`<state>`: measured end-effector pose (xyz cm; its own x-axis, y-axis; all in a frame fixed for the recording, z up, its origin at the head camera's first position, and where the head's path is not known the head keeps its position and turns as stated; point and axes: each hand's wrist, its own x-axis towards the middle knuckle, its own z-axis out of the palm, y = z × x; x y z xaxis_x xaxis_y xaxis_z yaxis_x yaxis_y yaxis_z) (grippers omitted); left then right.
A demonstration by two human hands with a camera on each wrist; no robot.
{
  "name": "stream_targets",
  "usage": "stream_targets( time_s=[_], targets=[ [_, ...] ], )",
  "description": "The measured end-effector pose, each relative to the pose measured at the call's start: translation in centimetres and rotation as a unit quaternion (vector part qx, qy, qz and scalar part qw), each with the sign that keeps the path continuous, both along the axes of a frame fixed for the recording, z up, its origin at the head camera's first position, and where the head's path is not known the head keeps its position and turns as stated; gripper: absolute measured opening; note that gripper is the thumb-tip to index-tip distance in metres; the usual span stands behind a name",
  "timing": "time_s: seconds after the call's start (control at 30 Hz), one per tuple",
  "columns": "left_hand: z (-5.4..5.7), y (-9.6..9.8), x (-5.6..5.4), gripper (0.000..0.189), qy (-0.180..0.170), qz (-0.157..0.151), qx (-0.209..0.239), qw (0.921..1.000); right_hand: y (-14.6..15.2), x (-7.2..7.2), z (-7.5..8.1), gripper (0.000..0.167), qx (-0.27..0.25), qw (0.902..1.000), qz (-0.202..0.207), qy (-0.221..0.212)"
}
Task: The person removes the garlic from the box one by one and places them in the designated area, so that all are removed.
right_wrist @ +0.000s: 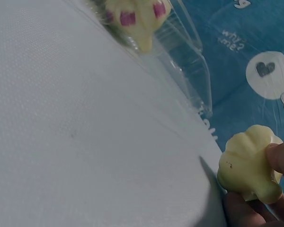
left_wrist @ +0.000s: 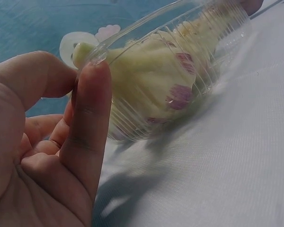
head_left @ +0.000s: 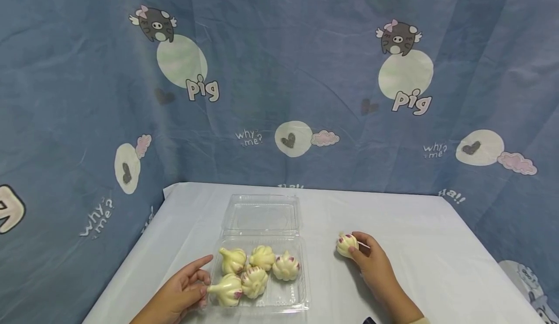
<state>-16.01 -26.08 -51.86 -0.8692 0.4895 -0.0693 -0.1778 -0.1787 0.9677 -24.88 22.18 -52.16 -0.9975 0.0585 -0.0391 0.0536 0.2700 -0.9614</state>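
I have the right hand [head_left: 373, 265] curled round one bulb [head_left: 346, 245], gripped between thumb and fingers, well apart from the box [head_left: 279, 296]. My left hand [head_left: 181, 289] pinches the box's rim between fingertips that nearly meet. Five other bulbs [head_left: 254, 281] lie inside, just past those fingertips; the lid [head_left: 262, 216] lies folded back beyond them. I'd call it far along if that last bulb belongs inside, leaving it and the lid; I cannot tell.

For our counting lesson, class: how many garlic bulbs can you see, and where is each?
6. In the clear container: a back-left bulb, back-middle bulb, right bulb, front-left bulb and front-middle bulb. The sixth bulb is in the right hand. None looks hidden.
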Motion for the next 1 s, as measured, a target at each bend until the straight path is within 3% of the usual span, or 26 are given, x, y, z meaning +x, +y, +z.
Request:
stream_targets(
  time_s=[0.3, 0.57, 1.0],
  targets=[
    [-0.1, 0.3, 0.0, 0.067, -0.006, -0.002, 0.004, 1.0, 1.3, -0.1, 0.5, 0.046, 0.079, 0.9965, -0.027, 0.002],
    [0.0, 0.1, 0.0, 0.072, 0.003, -0.001, 0.004, 1.0, 1.8, -0.3, 0.4, 0.047, 0.086, 0.9958, -0.026, 0.016],
    [0.1, 0.0, -0.1, 0.075, -0.005, -0.005, 0.012, 0.9999, 2.4, -0.1, 0.2, 0.052, 0.077, 0.9969, -0.011, -0.003]
  ],
)
